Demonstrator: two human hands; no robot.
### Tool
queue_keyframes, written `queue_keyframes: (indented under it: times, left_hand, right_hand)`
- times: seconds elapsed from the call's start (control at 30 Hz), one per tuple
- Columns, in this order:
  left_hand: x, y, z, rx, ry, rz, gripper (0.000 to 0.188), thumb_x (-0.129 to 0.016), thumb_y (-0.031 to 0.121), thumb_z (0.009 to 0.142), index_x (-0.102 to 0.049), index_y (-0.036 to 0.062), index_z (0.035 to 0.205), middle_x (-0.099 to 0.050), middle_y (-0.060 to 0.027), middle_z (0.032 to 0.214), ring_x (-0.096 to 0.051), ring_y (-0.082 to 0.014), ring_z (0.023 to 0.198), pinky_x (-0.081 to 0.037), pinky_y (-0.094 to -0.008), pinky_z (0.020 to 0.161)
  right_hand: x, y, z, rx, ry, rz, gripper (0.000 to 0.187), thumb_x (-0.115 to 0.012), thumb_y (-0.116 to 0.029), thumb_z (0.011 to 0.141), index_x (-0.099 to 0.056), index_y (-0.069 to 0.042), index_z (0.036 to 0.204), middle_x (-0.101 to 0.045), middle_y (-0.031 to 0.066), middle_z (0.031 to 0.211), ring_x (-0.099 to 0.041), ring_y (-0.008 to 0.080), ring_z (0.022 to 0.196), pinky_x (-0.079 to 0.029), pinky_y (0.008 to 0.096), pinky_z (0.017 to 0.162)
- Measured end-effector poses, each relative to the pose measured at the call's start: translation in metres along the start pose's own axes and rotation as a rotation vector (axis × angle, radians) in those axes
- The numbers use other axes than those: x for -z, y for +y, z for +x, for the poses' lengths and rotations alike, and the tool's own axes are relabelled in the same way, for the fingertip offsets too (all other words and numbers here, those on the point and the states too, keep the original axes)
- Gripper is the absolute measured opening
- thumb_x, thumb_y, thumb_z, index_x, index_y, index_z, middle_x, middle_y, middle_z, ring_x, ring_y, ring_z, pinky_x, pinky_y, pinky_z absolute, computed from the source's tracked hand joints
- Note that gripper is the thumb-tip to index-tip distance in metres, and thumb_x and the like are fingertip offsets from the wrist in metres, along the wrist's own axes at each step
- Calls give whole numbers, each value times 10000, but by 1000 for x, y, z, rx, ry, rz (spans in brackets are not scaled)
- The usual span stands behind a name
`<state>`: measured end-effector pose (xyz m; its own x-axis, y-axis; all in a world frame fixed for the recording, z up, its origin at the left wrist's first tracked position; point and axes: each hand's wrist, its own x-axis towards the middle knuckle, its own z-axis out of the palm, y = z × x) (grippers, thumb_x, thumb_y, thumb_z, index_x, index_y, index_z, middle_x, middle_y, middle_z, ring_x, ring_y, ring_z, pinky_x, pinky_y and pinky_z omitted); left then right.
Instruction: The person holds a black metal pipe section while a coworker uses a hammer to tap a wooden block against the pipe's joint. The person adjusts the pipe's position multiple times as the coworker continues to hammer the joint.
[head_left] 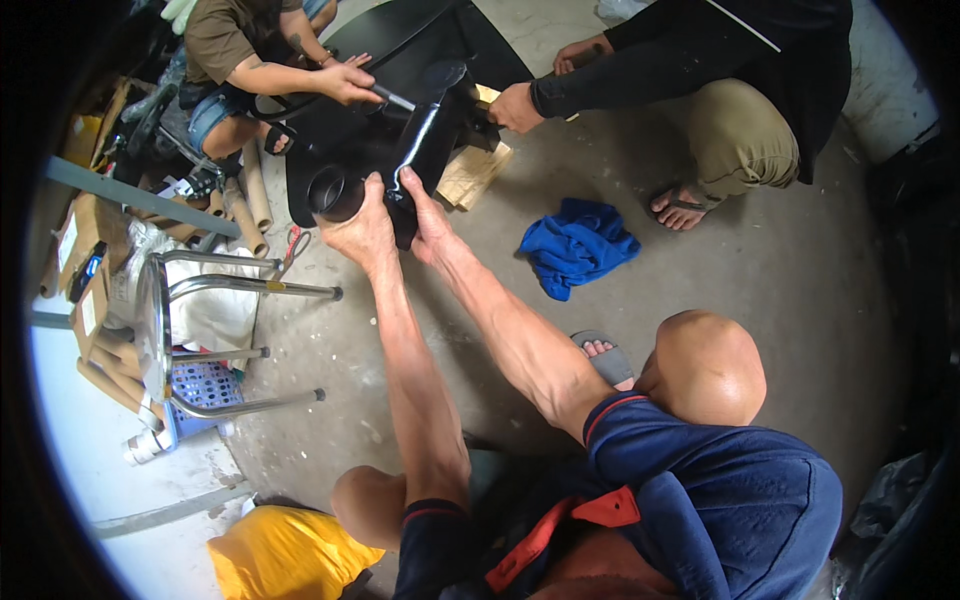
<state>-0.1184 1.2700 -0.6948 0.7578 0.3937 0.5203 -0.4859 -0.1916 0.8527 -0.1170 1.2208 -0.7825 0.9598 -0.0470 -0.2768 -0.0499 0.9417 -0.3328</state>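
head view is showing us crouching low, both arms stretched forward to a black metal bracket (425, 140) that is standing on a black panel (400, 50) laid over the floor. our left hand (362, 232) is wrapping around the near end of it, beside a black tube (335, 193) opening toward us; our right hand (425, 215) is gripping the bracket's lower edge, fingers closed on it. we are steadying the piece while two other people are working at the far end: one person's hand (347, 83) is pressing a slim tool (395, 98) against the bracket, another's hand (515, 107) is bracing it from the opposite side. we are judging the assembly as midway: the bracket is sitting in place, yet it is being fastened and nobody is letting go. a wooden block (472, 170) is lying under the panel's edge.

we are working on a bare, stained concrete floor (780, 260). a blue cloth (578, 245) is lying crumpled to our right, a steel stool frame (215, 330) is tipped over on our left among cardboard tubes (250, 185) and boxes, and a yellow bag (280, 555) is resting by our knee.
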Motion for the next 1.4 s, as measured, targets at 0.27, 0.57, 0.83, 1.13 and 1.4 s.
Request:
queue_keyframes:
  times: [0.27, 0.57, 0.83, 1.13, 1.4]
  left_hand:
    - [1, -2, 0, 11, 8, 35, 279, -860, -23, 764, -747, -40, 1018, -776, -104, 955, -721, -195, 822, -593, -359, 784]
    - [0, -5, 0, 35, 10, 12, 358, -895, 49, 731, -711, -39, 1026, -761, -113, 955, -725, -216, 829, -598, -376, 808]
    - [-3, -3, 0, -56, -3, 39, 294, -857, -16, 774, -732, -40, 1040, -772, -99, 949, -722, -185, 819, -600, -341, 782]
    - [1, -3, -2, -8, 11, 28, 304, -878, 14, 757, -728, -37, 1016, -768, -96, 938, -722, -190, 826, -598, -353, 795]
    - [10, 0, 0, 7, -2, 107, 347, -885, 27, 747, -712, -48, 1038, -764, -111, 932, -723, -212, 824, -599, -377, 801]
  right_hand:
    - [-1, 1, 5, -17, 48, -2, 843, -880, -601, 800, -645, 49, 1282, -721, 121, 1187, -717, 219, 1049, -598, 407, 952]
    - [1, 3, 6, -4, 19, 30, 836, -888, -594, 795, -648, 25, 1302, -723, 114, 1198, -710, 224, 1074, -585, 403, 965]
    - [2, -1, 2, -5, -1, 9, 690, -856, -605, 832, -674, -82, 1244, -720, 54, 1146, -701, 193, 1044, -586, 396, 974]
    - [1, -3, 0, -37, -14, 11, 640, -837, -593, 858, -680, -90, 1221, -731, 49, 1129, -705, 195, 1037, -586, 399, 976]
    - [0, 9, 2, -17, 2, 16, 833, -870, -602, 813, -647, 35, 1301, -718, 120, 1208, -706, 232, 1086, -587, 420, 961]
